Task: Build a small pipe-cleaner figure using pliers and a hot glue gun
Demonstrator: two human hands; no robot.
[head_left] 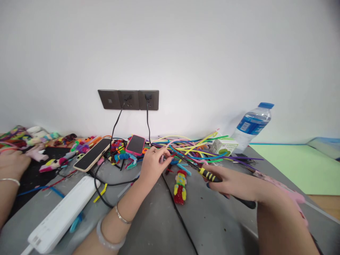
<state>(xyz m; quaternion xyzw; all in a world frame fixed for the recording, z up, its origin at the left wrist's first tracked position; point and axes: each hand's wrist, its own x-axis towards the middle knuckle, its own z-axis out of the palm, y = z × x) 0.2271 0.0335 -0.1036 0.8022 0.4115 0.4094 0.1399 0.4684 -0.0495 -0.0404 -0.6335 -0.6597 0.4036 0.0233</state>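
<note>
My left hand (pixel 154 164) is closed in a pinch, with a short bit of red pipe cleaner (pixel 173 155) showing at its fingertips. Wrapped round the yellow-and-black handles of a pair of pliers (pixel 211 175), my right hand (pixel 232 182) points the jaws left toward my left fingertips. Whether the jaws touch the red piece I cannot tell. Between my hands, a small pipe-cleaner figure (pixel 180 187) in red, yellow and green lies on the grey table (pixel 212 226). Loose coloured pipe cleaners (pixel 191 145) are heaped behind both hands.
A white power strip (pixel 65 212), two phones (pixel 94 154) and black cables (pixel 170 191) lie left and centre. Another person's hand (pixel 12 164) rests far left beside pipe-cleaner figures (pixel 54 164). A water bottle (pixel 252 124) and small box (pixel 224 147) stand right, near the wall.
</note>
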